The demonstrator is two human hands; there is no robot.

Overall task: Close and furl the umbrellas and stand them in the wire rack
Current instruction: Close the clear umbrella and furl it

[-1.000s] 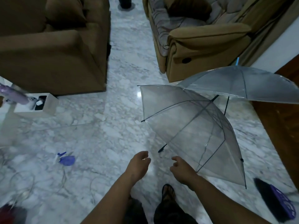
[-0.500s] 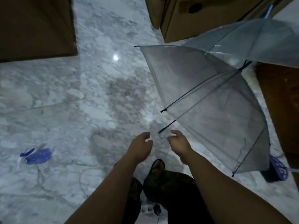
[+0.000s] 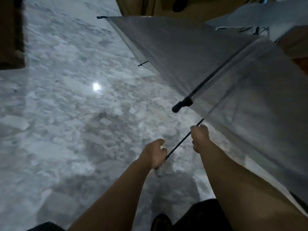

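Note:
An open clear umbrella (image 3: 191,52) with black ribs lies tilted at the right of the head view, its black tip (image 3: 181,104) pointing toward me. A thin black rib runs from its edge down between my hands. My left hand (image 3: 155,154) grips the lower end of that rib. My right hand (image 3: 200,135) pinches the same rib higher up, at the canopy edge. A second open clear umbrella (image 3: 260,15) sits behind it at the top right. No wire rack is in view.
Grey marble floor (image 3: 70,114) spreads to the left with a bright light reflection. A tan sofa base (image 3: 150,5) stands at the top, a brown sofa (image 3: 10,39) at the far left, a wooden panel (image 3: 298,50) at the right. My legs are below.
Both hands were free and reaching; now they hold a rib of the near umbrella. The camera has moved closer and tilted further down.

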